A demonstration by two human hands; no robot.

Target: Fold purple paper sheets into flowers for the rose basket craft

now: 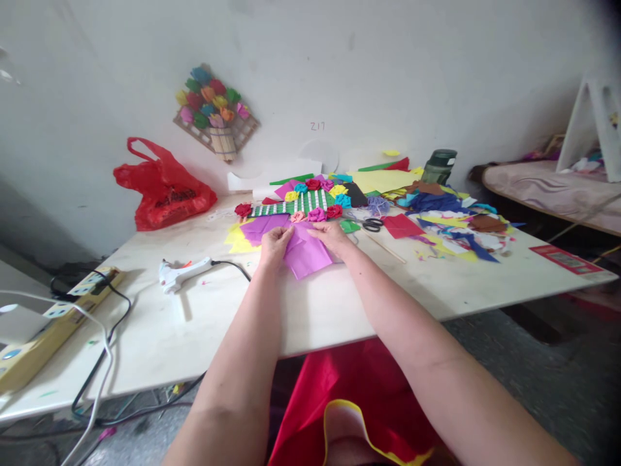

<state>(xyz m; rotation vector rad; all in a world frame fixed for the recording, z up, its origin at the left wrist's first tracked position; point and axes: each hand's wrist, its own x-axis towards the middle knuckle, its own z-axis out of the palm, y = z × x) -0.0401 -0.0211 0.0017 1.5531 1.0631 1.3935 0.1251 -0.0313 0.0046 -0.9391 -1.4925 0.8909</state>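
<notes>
My left hand (274, 246) and my right hand (334, 237) both rest on purple paper sheets (306, 256) on the white table (310, 304). The left fingers are curled, pinching the paper's left edge. The right fingers press on its upper right edge. Just beyond the paper lies a green-and-white striped craft piece (295, 204) ringed with small coloured paper flowers.
A white glue gun (180, 273) with a black cord lies to the left. Black-handled scissors (371, 224), a red sheet (402, 226) and several paper scraps (456, 226) lie to the right. A red plastic bag (162, 189), a power strip (53, 323) and a green bottle (439, 166) stand around.
</notes>
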